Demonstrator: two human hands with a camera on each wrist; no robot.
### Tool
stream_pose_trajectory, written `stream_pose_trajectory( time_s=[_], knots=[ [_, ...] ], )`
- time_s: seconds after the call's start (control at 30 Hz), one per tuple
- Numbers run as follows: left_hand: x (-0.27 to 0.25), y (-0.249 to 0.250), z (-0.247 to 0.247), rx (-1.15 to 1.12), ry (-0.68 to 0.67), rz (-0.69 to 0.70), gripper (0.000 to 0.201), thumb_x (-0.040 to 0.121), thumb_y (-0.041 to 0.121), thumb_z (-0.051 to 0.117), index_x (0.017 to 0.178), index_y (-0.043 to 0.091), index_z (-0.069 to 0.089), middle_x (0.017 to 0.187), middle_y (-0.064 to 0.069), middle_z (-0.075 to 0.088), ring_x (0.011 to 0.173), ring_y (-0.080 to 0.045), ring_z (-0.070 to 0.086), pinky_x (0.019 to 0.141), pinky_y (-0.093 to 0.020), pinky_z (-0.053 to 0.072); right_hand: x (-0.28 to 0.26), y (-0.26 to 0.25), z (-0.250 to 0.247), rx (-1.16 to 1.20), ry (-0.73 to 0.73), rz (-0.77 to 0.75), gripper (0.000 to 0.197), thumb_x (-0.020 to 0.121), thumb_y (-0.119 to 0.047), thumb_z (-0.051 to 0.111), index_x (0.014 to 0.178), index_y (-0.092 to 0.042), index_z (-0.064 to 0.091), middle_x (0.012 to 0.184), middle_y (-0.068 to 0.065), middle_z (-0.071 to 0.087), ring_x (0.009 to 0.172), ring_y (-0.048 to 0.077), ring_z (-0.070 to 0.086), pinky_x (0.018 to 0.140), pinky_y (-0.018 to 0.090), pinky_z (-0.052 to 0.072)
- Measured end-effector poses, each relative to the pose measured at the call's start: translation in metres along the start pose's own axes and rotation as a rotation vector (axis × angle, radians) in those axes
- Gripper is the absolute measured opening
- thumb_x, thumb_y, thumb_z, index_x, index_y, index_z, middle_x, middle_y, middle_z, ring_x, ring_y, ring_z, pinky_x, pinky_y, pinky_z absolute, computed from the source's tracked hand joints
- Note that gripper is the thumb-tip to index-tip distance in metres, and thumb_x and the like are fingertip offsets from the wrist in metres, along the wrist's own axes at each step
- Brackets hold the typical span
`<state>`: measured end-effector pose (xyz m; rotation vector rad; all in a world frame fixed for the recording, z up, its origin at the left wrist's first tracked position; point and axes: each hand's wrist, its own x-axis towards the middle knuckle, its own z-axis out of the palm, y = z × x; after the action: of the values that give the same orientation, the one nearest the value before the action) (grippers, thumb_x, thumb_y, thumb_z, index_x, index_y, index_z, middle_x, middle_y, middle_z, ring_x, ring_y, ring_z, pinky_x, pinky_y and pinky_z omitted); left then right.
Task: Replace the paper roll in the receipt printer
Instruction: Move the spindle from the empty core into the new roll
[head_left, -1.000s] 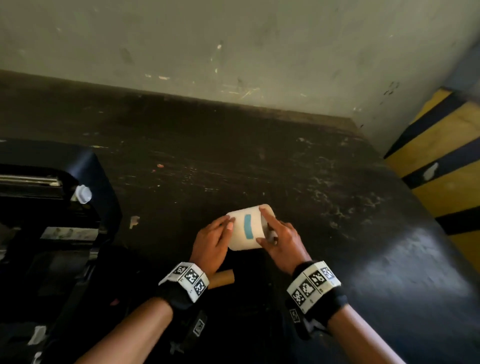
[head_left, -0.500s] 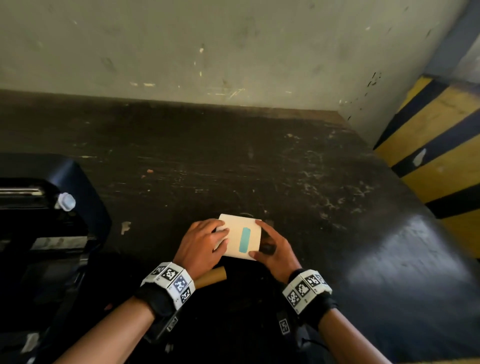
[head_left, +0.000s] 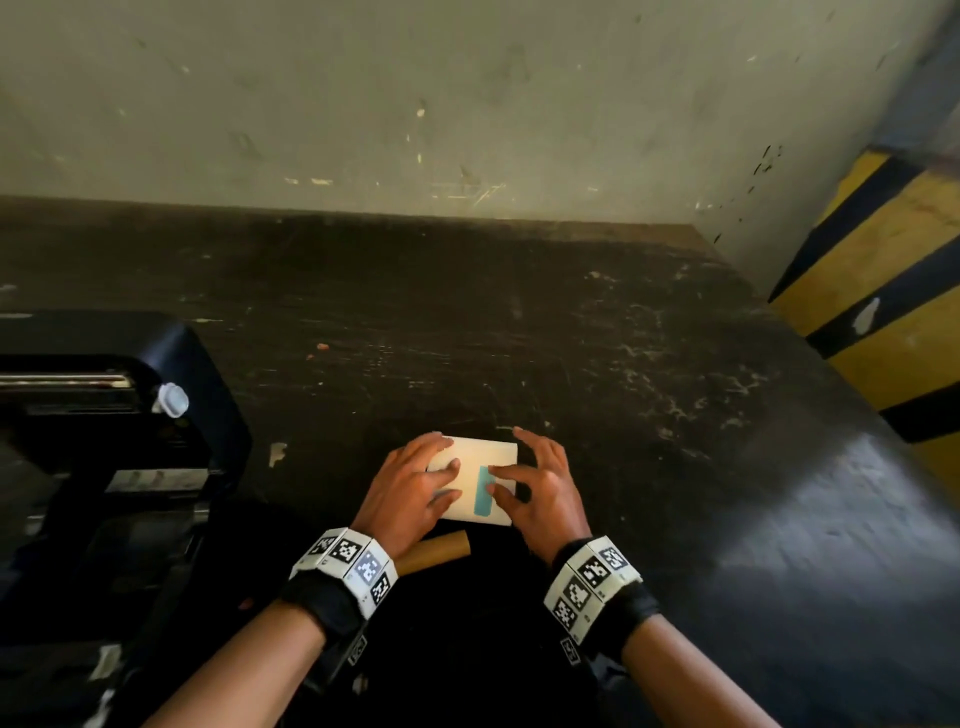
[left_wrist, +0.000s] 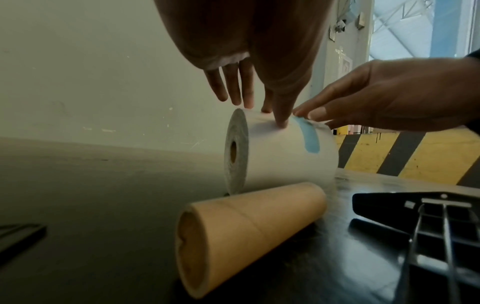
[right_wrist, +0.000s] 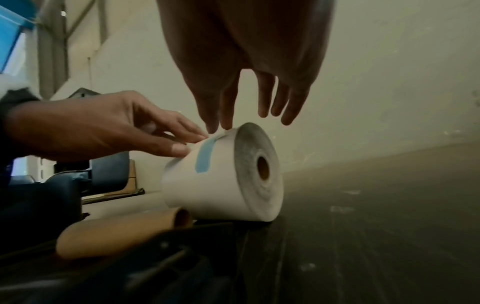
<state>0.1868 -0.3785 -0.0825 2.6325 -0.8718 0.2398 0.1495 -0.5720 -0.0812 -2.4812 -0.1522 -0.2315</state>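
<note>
A full white paper roll (head_left: 470, 457) lies on its side on the dark table (head_left: 649, 415), sealed by a blue tape strip (head_left: 483, 501). My left hand (head_left: 441, 480) rests straight fingers on the roll's top left (left_wrist: 259, 107). My right hand (head_left: 493, 480) pinches at the upper end of the tape with thumb and forefinger (right_wrist: 221, 128), its other fingers spread. An empty brown cardboard core (head_left: 439, 551) lies just in front of the roll (left_wrist: 249, 230). The black receipt printer (head_left: 104, 415) stands open at the left.
A pale wall (head_left: 467, 130) closes off the back of the table. A yellow and black striped barrier (head_left: 893, 312) stands at the right. A flat black plastic part (left_wrist: 415, 214) lies near the core.
The roll, held between both hands before, now lies flat on the table. My left fingers moved onto its top and my right fingertips shifted from its end to the tape.
</note>
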Motion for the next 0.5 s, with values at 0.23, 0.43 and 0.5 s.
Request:
stream_pose_trajectory(
  time_s=[0.23,0.43,0.5],
  knots=[
    [-0.011,0.004,0.002,0.089,0.021,0.026,0.025,0.067,0.024,0.08,0.09,0.02,0.072,0.115,-0.005,0.067,0.109,-0.023,0.061,0.09,-0.037,0.048,0.008,-0.011,0.011,0.211,0.043,0.194,0.01,0.077,-0.016,0.074,0.077,-0.024,0.068,0.143,-0.002,0.044,0.137,0.015,0.027,0.109,0.028,0.019],
    [-0.005,0.001,0.0,0.032,0.026,0.015,0.024,0.076,0.021,0.072,0.099,0.015,0.071,0.125,-0.006,0.062,0.12,-0.024,0.053,0.097,-0.038,0.041,-0.013,-0.014,0.0,0.327,-0.043,0.131,0.022,0.076,-0.018,0.075,0.071,-0.035,0.064,0.143,-0.007,0.043,0.138,0.01,0.025,0.116,0.039,0.021],
    [-0.003,0.0,0.002,-0.005,0.022,0.009,0.026,0.081,0.022,0.067,0.105,0.013,0.069,0.131,-0.006,0.057,0.127,-0.022,0.046,0.1,-0.036,0.036,-0.023,-0.013,-0.005,0.381,-0.039,0.145,0.023,0.076,-0.017,0.075,0.068,-0.036,0.064,0.14,-0.006,0.046,0.136,0.011,0.03,0.115,0.04,0.025]
  ],
)
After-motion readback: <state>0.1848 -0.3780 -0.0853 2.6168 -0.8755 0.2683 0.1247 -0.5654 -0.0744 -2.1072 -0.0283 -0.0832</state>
